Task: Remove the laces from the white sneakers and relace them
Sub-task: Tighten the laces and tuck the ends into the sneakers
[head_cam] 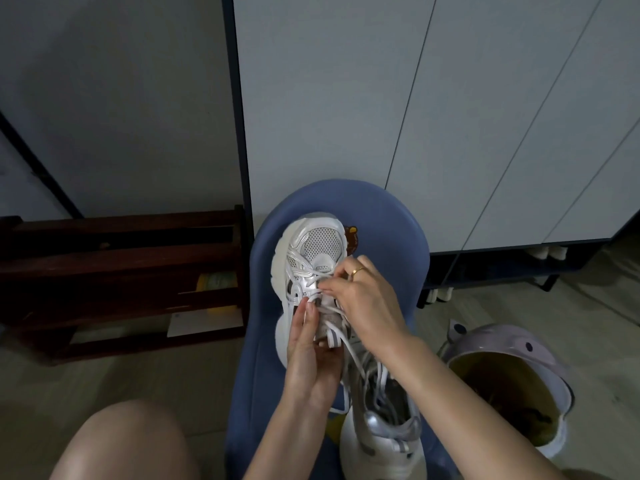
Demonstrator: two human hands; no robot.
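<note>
far sneaker (311, 271) lies toe-away on blue stool (381, 216), second sneaker (384, 434) nearer; right hand (363, 296) pinches lace (332, 308) at lower eyelets, left hand (308, 344) pinches a strand beside tongue; risk: slack snagging, or shoe sliding off.

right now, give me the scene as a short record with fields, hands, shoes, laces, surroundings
surface: blue stool, both sneakers on it
upper sneaker: toe pointing away, laces partly threaded
lower sneaker: nearer the person, loose laces lying across its opening
left hand: grips the upper sneaker's tongue area, fingers by the lace
right hand: pinches the lace at the eyelets; gold ring on one finger
left of stool: dark wooden rack
right of stool: pale bin with dark dots
behind: pale cabinet doors
</note>
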